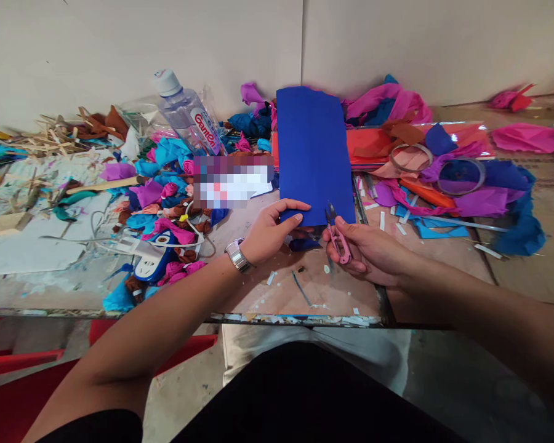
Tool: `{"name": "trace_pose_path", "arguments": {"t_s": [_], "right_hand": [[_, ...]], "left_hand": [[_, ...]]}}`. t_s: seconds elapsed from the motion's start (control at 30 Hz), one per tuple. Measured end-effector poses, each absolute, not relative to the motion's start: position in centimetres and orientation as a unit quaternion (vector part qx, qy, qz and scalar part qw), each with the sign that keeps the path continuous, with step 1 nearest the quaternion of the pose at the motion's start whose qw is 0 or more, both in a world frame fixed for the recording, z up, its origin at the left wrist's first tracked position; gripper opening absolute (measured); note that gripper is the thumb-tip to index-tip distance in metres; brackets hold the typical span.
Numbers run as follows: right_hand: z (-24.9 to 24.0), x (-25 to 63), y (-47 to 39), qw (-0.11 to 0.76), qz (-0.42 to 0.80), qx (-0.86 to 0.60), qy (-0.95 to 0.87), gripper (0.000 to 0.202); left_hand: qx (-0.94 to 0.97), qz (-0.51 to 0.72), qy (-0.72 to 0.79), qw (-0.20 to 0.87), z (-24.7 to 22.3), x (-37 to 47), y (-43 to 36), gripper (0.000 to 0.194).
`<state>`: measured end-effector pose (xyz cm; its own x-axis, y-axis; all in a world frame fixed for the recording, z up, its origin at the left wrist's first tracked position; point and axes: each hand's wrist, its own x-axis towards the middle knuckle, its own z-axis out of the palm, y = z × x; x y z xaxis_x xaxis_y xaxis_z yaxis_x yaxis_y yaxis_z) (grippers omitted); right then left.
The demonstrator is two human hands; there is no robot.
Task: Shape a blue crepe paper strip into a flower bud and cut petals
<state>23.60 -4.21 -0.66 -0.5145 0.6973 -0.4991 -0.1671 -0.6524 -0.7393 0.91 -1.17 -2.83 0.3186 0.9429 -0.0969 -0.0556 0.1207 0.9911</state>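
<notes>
A long sheet of dark blue paper (314, 147) lies over the middle of the table, its near edge slightly raised. My left hand (277, 227) grips the sheet's near left corner, with thumb and index finger on top and the other fingers partly hidden below. In my right hand (357, 246) is a pair of pink thread snips (340, 245), its dark blades pointing away from me over the sheet's near right part. The blade tips are slightly apart. Under the near edge, a dark blue scrap (305, 245) shows between my hands.
Left of the sheet are a blurred phone-like object (233, 184), a tilted bottle (189, 120), a blue power strip (154, 255) and crumpled paper pieces. Tape rolls (461, 176) sit among coloured paper on the right. Wood sticks (60, 138) pile up at far left.
</notes>
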Motion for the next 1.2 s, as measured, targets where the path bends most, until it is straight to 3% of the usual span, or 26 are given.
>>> {"name": "trace_pose_path", "arguments": {"t_s": [1.2], "right_hand": [[-1.26,23.28,-4.22,0.282,0.808,-0.397,-0.333,0.039]], "left_hand": [[0.548,0.388,0.423,0.608,-2.91,0.84,-1.18,0.026]]}}
